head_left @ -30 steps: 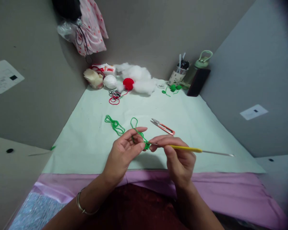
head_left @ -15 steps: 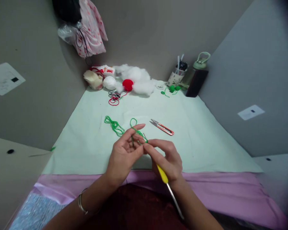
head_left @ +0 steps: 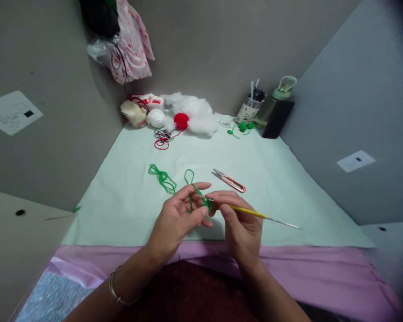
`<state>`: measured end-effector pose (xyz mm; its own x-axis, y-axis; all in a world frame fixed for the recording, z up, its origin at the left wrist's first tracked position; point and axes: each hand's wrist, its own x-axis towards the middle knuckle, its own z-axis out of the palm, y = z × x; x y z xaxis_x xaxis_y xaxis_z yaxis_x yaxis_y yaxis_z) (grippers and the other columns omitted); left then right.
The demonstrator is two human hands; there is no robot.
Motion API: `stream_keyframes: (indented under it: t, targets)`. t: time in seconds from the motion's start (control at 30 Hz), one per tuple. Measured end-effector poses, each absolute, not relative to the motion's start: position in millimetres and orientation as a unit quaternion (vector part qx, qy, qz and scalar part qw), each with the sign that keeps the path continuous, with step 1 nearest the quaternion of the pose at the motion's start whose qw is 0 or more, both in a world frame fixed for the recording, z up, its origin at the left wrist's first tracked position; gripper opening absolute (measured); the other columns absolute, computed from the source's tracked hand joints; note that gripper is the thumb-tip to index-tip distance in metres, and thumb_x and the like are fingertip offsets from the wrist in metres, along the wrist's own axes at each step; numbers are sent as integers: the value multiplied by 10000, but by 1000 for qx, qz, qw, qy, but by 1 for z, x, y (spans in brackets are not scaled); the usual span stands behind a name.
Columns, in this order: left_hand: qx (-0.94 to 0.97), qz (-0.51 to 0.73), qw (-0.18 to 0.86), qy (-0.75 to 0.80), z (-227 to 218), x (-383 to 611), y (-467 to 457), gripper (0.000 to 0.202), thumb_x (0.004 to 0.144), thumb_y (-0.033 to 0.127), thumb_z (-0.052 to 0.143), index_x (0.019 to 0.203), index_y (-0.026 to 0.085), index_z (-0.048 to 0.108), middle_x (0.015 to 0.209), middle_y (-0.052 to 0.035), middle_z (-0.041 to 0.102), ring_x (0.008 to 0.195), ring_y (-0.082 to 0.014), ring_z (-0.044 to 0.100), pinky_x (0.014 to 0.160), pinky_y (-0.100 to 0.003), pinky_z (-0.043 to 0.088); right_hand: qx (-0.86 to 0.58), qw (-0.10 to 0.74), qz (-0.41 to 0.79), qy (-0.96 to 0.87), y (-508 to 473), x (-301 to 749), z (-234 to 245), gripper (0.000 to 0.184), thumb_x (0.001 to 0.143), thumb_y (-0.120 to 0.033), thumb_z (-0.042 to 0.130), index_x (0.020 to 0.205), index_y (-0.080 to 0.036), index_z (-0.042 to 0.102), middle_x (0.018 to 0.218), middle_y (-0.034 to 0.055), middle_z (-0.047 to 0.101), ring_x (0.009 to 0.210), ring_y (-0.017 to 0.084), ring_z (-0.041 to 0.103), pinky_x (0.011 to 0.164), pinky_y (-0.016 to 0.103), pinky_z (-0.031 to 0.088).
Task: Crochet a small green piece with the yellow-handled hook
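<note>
My left hand [head_left: 179,217] pinches a small piece of green crochet work [head_left: 206,205] between thumb and fingers, with green yarn [head_left: 163,178] looped over the forefinger and trailing back onto the pale green cloth [head_left: 121,197]. My right hand [head_left: 240,219] grips a yellow-handled crochet hook [head_left: 251,213]; its tip meets the green work and its metal end points right. Both hands hover just above the near part of the cloth.
Orange-handled thread snips [head_left: 230,180] lie just beyond my hands. At the back stand white stuffing [head_left: 195,109], a red ball [head_left: 181,120], a white ball [head_left: 156,118], tangled red and black threads [head_left: 161,137], small green pieces [head_left: 242,127], a pen cup [head_left: 248,109], a green bottle [head_left: 278,100]. Pink fabric [head_left: 322,273] covers the near edge.
Half a second ago the hook's handle pointed down toward me; now my right hand has swung it back so it points right again, tip at the green work.
</note>
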<state>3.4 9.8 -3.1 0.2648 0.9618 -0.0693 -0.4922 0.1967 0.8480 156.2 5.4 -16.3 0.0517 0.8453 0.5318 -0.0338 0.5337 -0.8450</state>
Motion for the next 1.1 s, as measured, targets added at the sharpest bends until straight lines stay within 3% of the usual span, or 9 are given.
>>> stream_keyframes:
  t: [0.1,0.2,0.33,0.47,0.57,0.7,0.8,0.93,1.1]
  targets:
    - [344,538,696,328,-4,6,10,431,802,205,870,1219,259,775,869,23,646,648,-58,615,627,-168,562,-368,607,218,-670,0,156,-22,382,978,-67,624,1221,-324,767,1099,49,777,965,192,731,776,337,629]
    - [272,512,753,312,-2,6,14,481,785,251,884,1250,223,767,758,41,589,518,-30,469,487,-153,478,-367,567,86,-732,-2,159,-24,476,920,-49,695,1301,-330,741,1193,75,760,1012,225,733,821,380,634]
    - [199,472,806,297,2,2,19,406,768,211,873,1164,159,804,645,83,442,465,-3,281,447,-133,388,-382,615,191,-663,3,162,-18,343,981,-71,609,1167,-301,783,975,40,760,833,173,708,719,328,611]
    - [260,517,750,322,1,3,17,321,758,216,874,1076,199,828,771,23,595,624,-50,520,643,-175,502,-343,649,375,-566,9,163,-13,224,1020,-176,599,1036,-285,794,894,15,726,687,132,647,635,295,564]
    - [321,527,711,337,-5,5,14,302,787,240,876,1083,225,820,830,-3,666,827,-109,634,814,-207,516,-339,631,393,-577,10,161,-15,197,999,-196,643,1029,-290,814,966,37,766,810,165,682,677,305,576]
    - [329,521,720,320,-8,6,12,417,802,240,877,1203,233,763,905,-11,686,894,-138,676,895,-266,536,-355,629,382,-577,9,160,-17,223,992,-186,650,1055,-315,821,999,36,787,853,172,690,690,302,578]
    - [318,526,718,327,-3,6,12,542,802,230,870,1317,223,701,920,-3,658,782,-103,646,750,-220,538,-345,632,379,-582,8,160,-19,225,989,-190,653,1049,-326,822,985,35,777,884,180,689,709,312,574]
    - [291,498,746,333,4,3,13,628,776,213,869,1370,214,667,852,34,586,515,-9,404,444,-153,311,-348,632,366,-588,9,161,-20,183,982,-223,668,1026,-307,825,972,40,759,833,174,680,748,342,586]
    - [229,450,816,282,3,-4,19,472,743,175,829,1211,164,761,831,17,563,509,-3,294,422,-152,227,-345,650,469,-489,13,163,-15,152,983,-294,668,946,-229,800,863,33,716,634,123,649,565,259,555]
